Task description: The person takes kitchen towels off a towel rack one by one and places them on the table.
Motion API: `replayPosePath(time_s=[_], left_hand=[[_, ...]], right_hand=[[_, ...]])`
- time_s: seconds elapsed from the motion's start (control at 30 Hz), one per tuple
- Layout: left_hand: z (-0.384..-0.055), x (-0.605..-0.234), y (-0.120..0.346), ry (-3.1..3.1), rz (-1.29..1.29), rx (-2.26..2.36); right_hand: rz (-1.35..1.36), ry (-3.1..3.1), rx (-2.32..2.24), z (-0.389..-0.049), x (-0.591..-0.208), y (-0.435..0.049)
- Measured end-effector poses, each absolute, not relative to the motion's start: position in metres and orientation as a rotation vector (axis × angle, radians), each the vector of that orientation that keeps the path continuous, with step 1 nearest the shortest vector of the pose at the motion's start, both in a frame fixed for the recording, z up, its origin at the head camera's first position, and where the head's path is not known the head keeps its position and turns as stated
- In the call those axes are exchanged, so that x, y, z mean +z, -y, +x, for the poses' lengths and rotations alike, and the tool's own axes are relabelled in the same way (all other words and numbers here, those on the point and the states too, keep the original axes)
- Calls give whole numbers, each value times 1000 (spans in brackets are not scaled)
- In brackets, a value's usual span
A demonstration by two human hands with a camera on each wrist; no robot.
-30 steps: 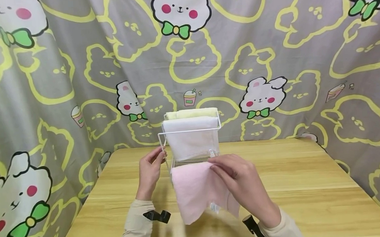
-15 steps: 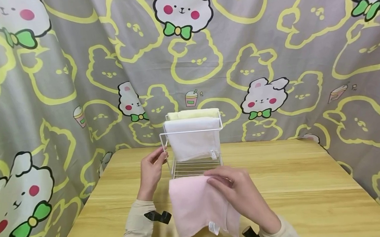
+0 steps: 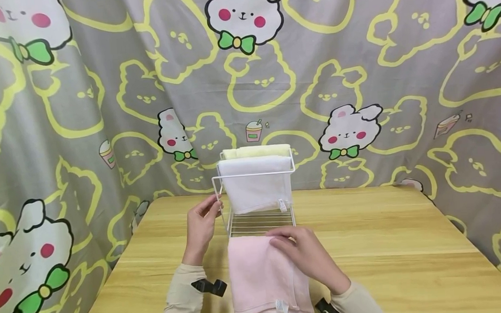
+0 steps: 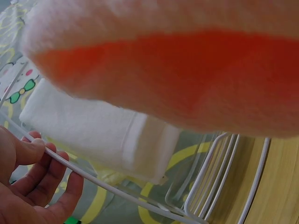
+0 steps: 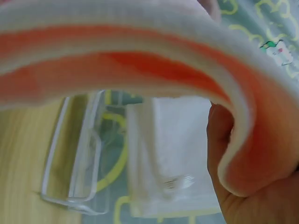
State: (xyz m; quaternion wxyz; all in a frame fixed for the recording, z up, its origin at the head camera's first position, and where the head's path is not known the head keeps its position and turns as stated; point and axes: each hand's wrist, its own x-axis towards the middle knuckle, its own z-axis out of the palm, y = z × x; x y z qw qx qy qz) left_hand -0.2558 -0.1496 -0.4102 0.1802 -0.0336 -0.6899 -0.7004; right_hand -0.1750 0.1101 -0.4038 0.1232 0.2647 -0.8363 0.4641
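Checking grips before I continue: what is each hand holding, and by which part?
The right hand pinches the pink towel by its upper edge; the left hand grips the white wire rack by its left side wire.

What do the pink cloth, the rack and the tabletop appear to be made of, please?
Pink cloth: probably cotton or microfibre, matte, with fuzzy pile. Rack: likely coated metal, given its thin, smooth white bent rods. Tabletop: wood or wood-look laminate, low sheen, streaky grain.

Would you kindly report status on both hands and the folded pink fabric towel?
Left hand gripping white wire rack. Right hand pinching folded pink fabric towel. Towel held on rack's near side, partly blocking both wrist views.
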Motion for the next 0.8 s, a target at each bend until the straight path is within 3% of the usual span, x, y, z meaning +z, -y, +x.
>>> replayPosePath(time_s=[0.43,0.8], left_hand=[[-255,-411,148,1959,-88,-1969],[-254,-410,148,1975,-89,-1968]], right_hand=[[698,2581,1320,-209,-449,-109],[752,2652,1206,-212,-456,-109]])
